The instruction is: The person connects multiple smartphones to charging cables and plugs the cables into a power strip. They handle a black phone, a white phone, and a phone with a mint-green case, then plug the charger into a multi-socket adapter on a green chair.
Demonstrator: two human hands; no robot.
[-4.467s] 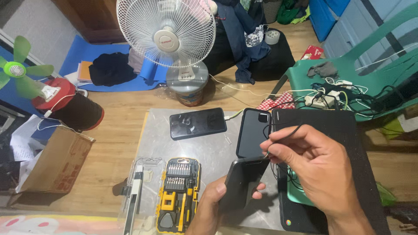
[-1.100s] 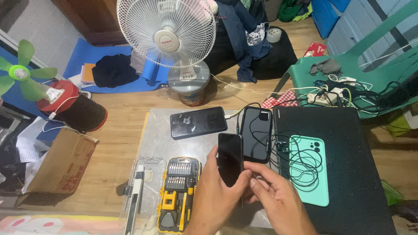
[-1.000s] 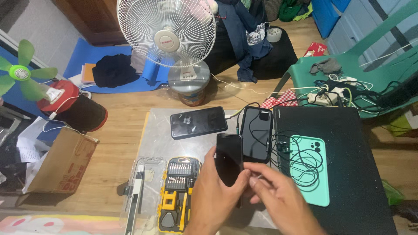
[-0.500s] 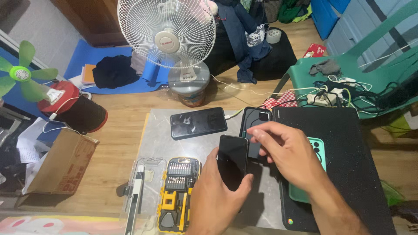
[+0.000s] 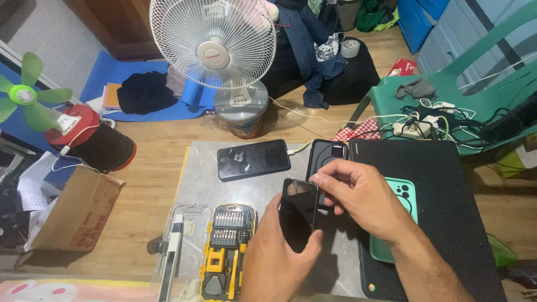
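Overhead view of a cluttered room. Standing on the wooden floor: a white pedestal fan (image 5: 213, 47), beside a green plastic chair (image 5: 447, 92) heaped with tangled cables and a power strip (image 5: 414, 128). At far left, a small green fan (image 5: 23, 95) above a red-topped black container (image 5: 89, 140), with a cardboard box (image 5: 70, 210) just below.

Nearer, a grey tabletop (image 5: 224, 187) bearing a closed black laptop (image 5: 447, 184) along its right side. Lying on the laptop, partly hidden by the forearm: a mint-green phone case (image 5: 400, 196). Flat on the table near its far edge: a dark phone plugged into a cable (image 5: 253, 159), and just beside it a black phone case (image 5: 325, 156). At the near edge, a yellow-and-black screwdriver bit kit (image 5: 228, 251), next to its clear lid (image 5: 178, 246).

Above the table centre, tilted upright, screen dark: a black smartphone (image 5: 298, 212), gripped from below by the left hand (image 5: 277, 257), fingers wrapped round its edges. At the smartphone's top right corner, the right hand (image 5: 363, 198), fingertips (image 5: 318, 180) pinched together; whether around something small cannot be told.
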